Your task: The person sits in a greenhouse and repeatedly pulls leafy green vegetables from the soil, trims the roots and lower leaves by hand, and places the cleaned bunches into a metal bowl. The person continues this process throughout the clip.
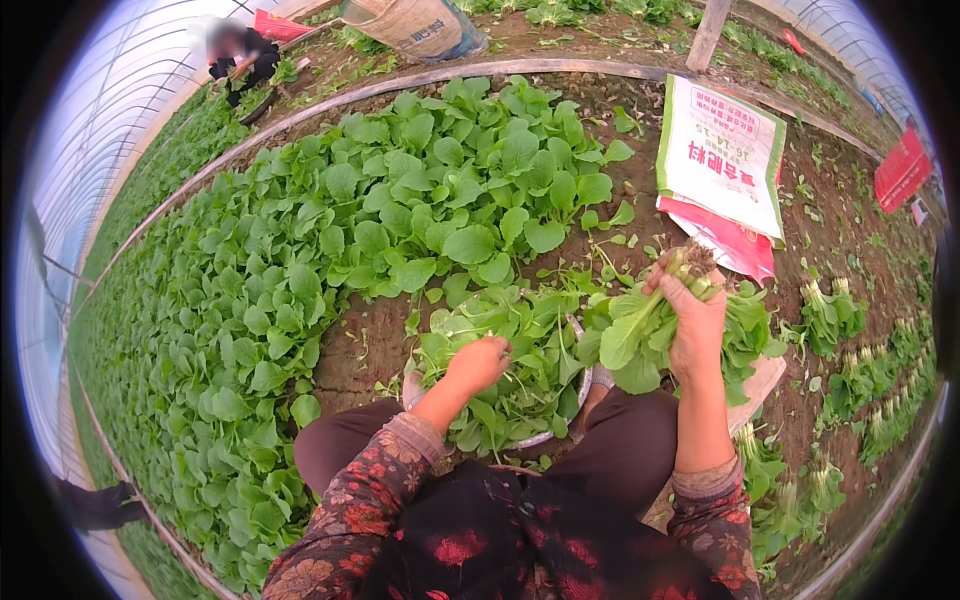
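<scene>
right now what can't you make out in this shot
- Basin, head view: mostly buried under cut greens.
- Left hand: fingers curled into the greens, grip unclear.
- Right hand: palm hidden behind its bunch of greens.
- Far person: blurred, tiny.

A basin (578, 385) of leaves sits between the person's knees, the left hand (480, 362) in it. The right hand (697, 325) holds a bunch (640, 330) to its right. Beyond lies the planted bed (330, 230); 2 sacks (722, 170) lie behind-right.

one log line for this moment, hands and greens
left hand: in basin of picked greens | right hand: gripping bunch of greens, roots up
</scene>
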The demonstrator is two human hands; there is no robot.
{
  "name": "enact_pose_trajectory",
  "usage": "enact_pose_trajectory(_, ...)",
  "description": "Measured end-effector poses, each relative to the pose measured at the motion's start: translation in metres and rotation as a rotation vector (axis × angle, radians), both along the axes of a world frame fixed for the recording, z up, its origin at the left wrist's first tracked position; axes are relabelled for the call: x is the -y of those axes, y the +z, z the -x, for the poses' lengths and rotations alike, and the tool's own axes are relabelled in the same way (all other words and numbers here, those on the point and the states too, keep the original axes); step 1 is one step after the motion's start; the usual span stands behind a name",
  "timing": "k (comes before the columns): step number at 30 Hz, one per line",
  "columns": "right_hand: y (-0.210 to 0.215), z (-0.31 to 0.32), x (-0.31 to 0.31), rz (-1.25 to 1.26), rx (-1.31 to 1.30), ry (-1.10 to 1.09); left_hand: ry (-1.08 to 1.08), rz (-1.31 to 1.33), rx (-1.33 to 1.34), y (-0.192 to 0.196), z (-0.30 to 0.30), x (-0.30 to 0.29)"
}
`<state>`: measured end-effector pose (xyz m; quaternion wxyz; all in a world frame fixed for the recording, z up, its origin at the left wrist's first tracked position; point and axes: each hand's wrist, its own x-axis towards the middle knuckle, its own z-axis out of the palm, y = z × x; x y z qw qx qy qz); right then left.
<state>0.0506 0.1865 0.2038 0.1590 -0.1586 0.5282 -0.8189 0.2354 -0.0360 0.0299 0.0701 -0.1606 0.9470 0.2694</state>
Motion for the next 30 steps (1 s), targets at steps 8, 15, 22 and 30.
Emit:
enact_pose_trajectory(8,-0.026,0.014,0.002,-0.129,0.071,-0.046,-0.095,0.108,-0.089,-0.070,0.148,0.041)
enact_pose_trajectory(15,-0.040,0.040,0.002,-0.335,0.134,0.136,-0.091,0.230,-0.359,-0.232,0.236,0.133)
enact_pose_trajectory(22,-0.050,0.064,0.014,-0.503,0.155,0.072,-0.260,0.568,0.629,-0.197,0.286,0.163)
enact_pose_trajectory(30,-0.045,0.072,0.019,-0.571,0.149,0.128,-0.273,0.545,0.581,-0.192,0.264,0.168)
